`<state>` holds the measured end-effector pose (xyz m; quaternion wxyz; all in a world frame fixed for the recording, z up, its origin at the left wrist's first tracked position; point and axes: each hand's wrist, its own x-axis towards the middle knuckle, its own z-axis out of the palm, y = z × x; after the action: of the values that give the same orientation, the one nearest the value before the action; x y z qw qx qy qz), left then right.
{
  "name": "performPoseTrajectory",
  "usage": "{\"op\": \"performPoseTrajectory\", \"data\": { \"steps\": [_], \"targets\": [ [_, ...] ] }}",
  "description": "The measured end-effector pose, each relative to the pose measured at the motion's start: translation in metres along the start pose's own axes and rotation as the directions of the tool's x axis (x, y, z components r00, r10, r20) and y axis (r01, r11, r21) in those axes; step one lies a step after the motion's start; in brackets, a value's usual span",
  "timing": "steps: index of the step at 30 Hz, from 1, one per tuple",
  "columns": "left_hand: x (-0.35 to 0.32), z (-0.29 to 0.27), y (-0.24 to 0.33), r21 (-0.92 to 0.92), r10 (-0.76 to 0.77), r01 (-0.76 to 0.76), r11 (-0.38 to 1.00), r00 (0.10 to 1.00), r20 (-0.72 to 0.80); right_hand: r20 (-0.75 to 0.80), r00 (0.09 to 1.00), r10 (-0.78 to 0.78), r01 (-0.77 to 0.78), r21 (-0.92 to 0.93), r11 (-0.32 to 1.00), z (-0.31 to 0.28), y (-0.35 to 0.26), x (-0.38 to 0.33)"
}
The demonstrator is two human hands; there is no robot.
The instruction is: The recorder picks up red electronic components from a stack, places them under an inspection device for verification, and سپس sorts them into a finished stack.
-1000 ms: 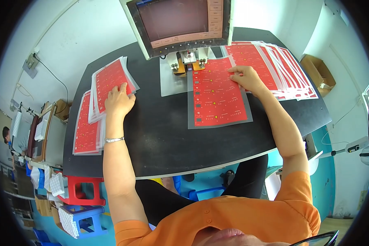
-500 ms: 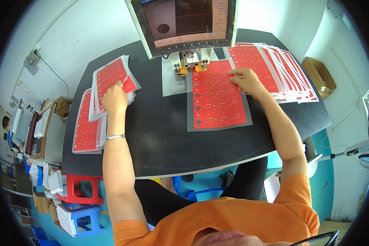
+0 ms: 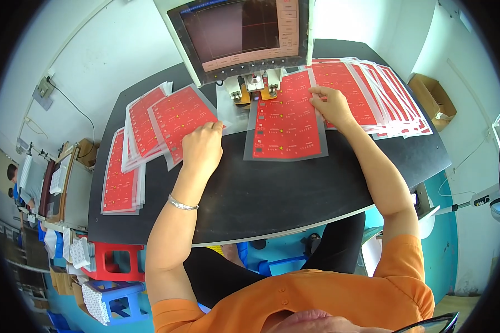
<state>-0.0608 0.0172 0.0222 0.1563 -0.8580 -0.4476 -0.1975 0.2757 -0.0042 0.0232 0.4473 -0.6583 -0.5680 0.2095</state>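
Three red sheet stacks (image 3: 150, 125) around monitor (image 3: 241, 30).

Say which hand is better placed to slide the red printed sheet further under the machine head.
Right, probably. The right hand already rests on the upper right edge of the red printed sheet lying below the machine head. The left hand is off to the side, on the top sheet of the left stack.
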Motion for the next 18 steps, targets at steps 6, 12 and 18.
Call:
{"op": "performPoseTrajectory", "data": {
  "steps": [6,12,18],
  "targets": [
    [-0.002,-0.004,0.011,0.027,0.049,-0.049,0.998,0.999,0.000,-0.068,0.997,0.030,-0.029,0.003,1.000,0.007,0.001,0.006],
    [-0.006,0.005,0.020,0.065,0.165,-0.162,0.985,0.986,-0.028,-0.110,0.994,-0.018,0.013,-0.048,0.999,0.013,0.011,0.014],
    [-0.002,0.009,0.028,0.062,0.180,-0.180,0.982,0.984,0.006,-0.194,0.968,-0.158,0.124,-0.175,0.977,0.010,0.026,0.020]
  ]
}}
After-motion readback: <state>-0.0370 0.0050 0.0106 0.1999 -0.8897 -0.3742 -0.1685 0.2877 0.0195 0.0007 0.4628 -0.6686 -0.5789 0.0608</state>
